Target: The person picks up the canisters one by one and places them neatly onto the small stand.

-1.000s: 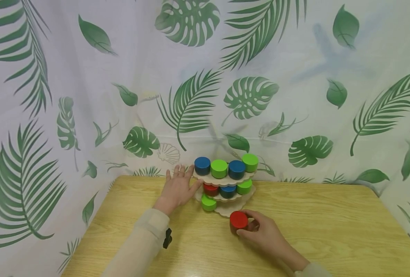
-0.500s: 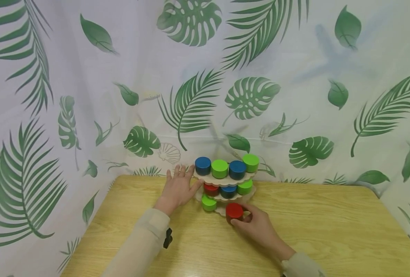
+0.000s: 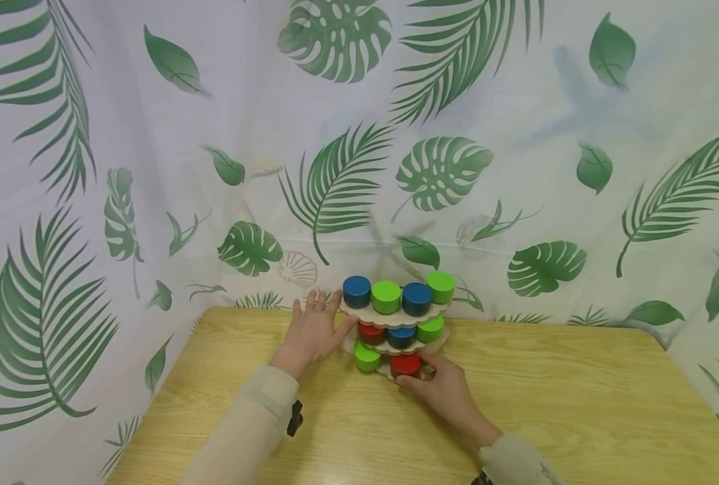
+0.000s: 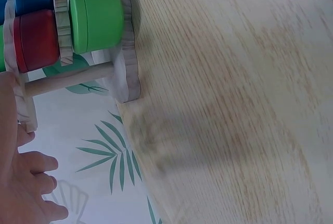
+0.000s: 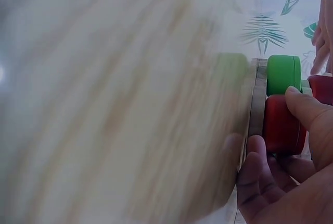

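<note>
A wooden three-tier stand with scalloped edges [image 3: 389,318] stands at the back of the table, bearing short round blocks. My right hand [image 3: 450,394] pinches a red round block [image 3: 405,365] between thumb and fingers at the front of the bottom tier. In the right wrist view this red block [image 5: 281,125] sits right at the tier board, beside a green round block [image 5: 283,73]. My left hand [image 3: 313,337], fingers spread and straight, touches the stand's left edge. The left wrist view shows the stand's wooden post [image 4: 73,79] near that hand [image 4: 23,182].
The top tier carries blue [image 3: 356,292] and green [image 3: 386,297] blocks. On the middle tier are a red [image 3: 371,333], a blue [image 3: 401,337] and a green block [image 3: 430,329]. A leaf-print cloth [image 3: 456,222] hangs right behind the wooden table [image 3: 577,397].
My right hand has moved the red block back and slightly left, from in front of the stand to the bottom tier. My left hand has stayed at the stand's left edge.
</note>
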`<action>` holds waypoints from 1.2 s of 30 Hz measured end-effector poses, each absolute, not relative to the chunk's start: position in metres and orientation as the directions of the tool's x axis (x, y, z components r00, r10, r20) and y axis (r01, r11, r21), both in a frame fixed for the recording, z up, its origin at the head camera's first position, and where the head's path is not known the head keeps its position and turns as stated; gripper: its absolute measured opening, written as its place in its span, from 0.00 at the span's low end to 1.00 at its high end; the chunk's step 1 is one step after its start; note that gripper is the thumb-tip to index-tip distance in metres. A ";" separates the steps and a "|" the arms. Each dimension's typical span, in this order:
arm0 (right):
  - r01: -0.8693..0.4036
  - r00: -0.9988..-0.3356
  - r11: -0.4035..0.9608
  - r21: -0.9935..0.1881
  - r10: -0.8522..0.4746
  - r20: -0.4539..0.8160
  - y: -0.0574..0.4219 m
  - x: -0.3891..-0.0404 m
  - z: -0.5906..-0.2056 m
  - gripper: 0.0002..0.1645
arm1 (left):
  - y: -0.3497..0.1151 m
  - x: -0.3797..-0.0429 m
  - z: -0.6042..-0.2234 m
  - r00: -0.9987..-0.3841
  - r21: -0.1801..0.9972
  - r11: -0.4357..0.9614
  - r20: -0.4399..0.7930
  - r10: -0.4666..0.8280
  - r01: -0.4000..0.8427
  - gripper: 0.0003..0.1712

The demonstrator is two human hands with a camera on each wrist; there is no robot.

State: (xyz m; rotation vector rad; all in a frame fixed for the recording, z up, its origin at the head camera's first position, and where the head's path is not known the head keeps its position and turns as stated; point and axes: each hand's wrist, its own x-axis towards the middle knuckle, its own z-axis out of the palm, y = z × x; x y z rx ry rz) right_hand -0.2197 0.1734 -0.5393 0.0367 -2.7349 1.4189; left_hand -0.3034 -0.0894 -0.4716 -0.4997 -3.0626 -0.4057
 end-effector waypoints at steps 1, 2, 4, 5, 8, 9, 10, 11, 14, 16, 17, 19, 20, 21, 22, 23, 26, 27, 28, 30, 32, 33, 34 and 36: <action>-0.052 -0.997 0.583 -0.811 0.010 0.071 0.173 -0.220 -0.540 0.35 | -0.089 -0.304 -0.472 -0.949 0.253 0.915 0.056 0.312 0.315 0.48; -0.052 -0.997 0.586 -0.809 0.014 0.075 0.173 -0.221 -0.540 0.35 | -0.089 -0.304 -0.472 -0.948 0.253 0.914 0.057 0.313 0.317 0.48; -0.058 -0.996 0.591 -0.805 0.019 0.085 0.172 -0.222 -0.540 0.33 | -0.089 -0.304 -0.472 -0.948 0.253 0.914 0.058 0.313 0.317 0.48; -0.062 -0.996 0.591 -0.804 0.019 0.091 0.171 -0.223 -0.540 0.33 | -0.089 -0.304 -0.472 -0.948 0.251 0.915 0.058 0.313 0.317 0.48; -0.074 -0.994 0.596 -0.800 0.022 0.108 0.170 -0.223 -0.539 0.31 | -0.089 -0.304 -0.472 -0.949 0.249 0.916 0.053 0.311 0.314 0.48; -0.076 -0.993 0.596 -0.799 0.024 0.113 0.170 -0.224 -0.539 0.30 | -0.089 -0.304 -0.472 -0.949 0.249 0.916 0.053 0.310 0.314 0.48; -0.078 -0.993 0.595 -0.800 0.025 0.115 0.169 -0.224 -0.539 0.30 | -0.089 -0.304 -0.472 -0.949 0.248 0.917 0.052 0.310 0.313 0.48; -0.080 -0.993 0.593 -0.801 0.025 0.118 0.169 -0.224 -0.540 0.29 | -0.089 -0.304 -0.472 -0.949 0.247 0.917 0.051 0.310 0.313 0.48; -0.080 -0.992 0.589 -0.804 0.031 0.121 0.168 -0.225 -0.540 0.30 | -0.088 -0.304 -0.472 -0.949 0.248 0.917 0.051 0.310 0.313 0.48; -0.079 -0.992 0.592 -0.802 0.031 0.121 0.168 -0.226 -0.540 0.30 | -0.088 -0.304 -0.472 -0.949 0.247 0.917 0.052 0.310 0.313 0.48; -0.080 -0.992 0.596 -0.799 0.032 0.124 0.168 -0.226 -0.541 0.30 | -0.088 -0.304 -0.472 -0.950 0.248 0.917 0.053 0.309 0.312 0.48; -0.081 -0.991 0.602 -0.794 0.034 0.127 0.167 -0.226 -0.541 0.30 | -0.088 -0.304 -0.472 -0.950 0.247 0.917 0.054 0.309 0.312 0.48; -0.088 -0.991 0.607 -0.790 0.030 0.133 0.167 -0.227 -0.541 0.29 | -0.088 -0.304 -0.472 -0.950 0.246 0.918 0.054 0.308 0.312 0.48; -0.089 -0.990 0.608 -0.789 0.031 0.135 0.167 -0.227 -0.541 0.29 | -0.088 -0.303 -0.472 -0.950 0.245 0.918 0.054 0.308 0.312 0.48; -0.090 -0.990 0.609 -0.788 0.031 0.137 0.167 -0.226 -0.540 0.29 | -0.088 -0.303 -0.472 -0.950 0.244 0.918 0.053 0.308 0.312 0.48; -0.091 -0.990 0.609 -0.788 0.032 0.139 0.167 -0.226 -0.540 0.28 | -0.088 -0.303 -0.472 -0.950 0.244 0.918 0.055 0.309 0.313 0.48; -0.092 -0.990 0.610 -0.787 0.032 0.141 0.167 -0.227 -0.541 0.28 | -0.089 -0.302 -0.471 -0.949 0.244 0.917 0.058 0.310 0.315 0.48; -0.086 -0.990 0.609 -0.789 0.035 0.135 0.166 -0.227 -0.541 0.28 | -0.089 -0.302 -0.471 -0.949 0.243 0.917 0.059 0.311 0.315 0.48; -0.087 -0.990 0.609 -0.788 0.034 0.135 0.166 -0.227 -0.541 0.28 | -0.089 -0.302 -0.470 -0.949 0.243 0.917 0.060 0.311 0.316 0.47; -0.087 -0.990 0.611 -0.787 0.033 0.136 0.166 -0.228 -0.541 0.28 | -0.089 -0.302 -0.470 -0.949 0.244 0.917 0.061 0.310 0.315 0.47; -0.085 -0.991 0.610 -0.788 0.033 0.132 0.166 -0.227 -0.541 0.29 | -0.089 -0.302 -0.470 -0.950 0.243 0.918 0.058 0.308 0.313 0.47; -0.083 -0.991 0.608 -0.790 0.034 0.131 0.166 -0.227 -0.541 0.30 | -0.089 -0.302 -0.470 -0.950 0.244 0.918 0.057 0.308 0.312 0.47; -0.079 -0.992 0.606 -0.792 0.035 0.125 0.167 -0.226 -0.541 0.31 | -0.089 -0.302 -0.470 -0.950 0.244 0.918 0.057 0.308 0.312 0.47; -0.072 -0.993 0.600 -0.797 0.035 0.116 0.168 -0.225 -0.541 0.33 | -0.089 -0.302 -0.470 -0.951 0.246 0.919 0.050 0.306 0.309 0.48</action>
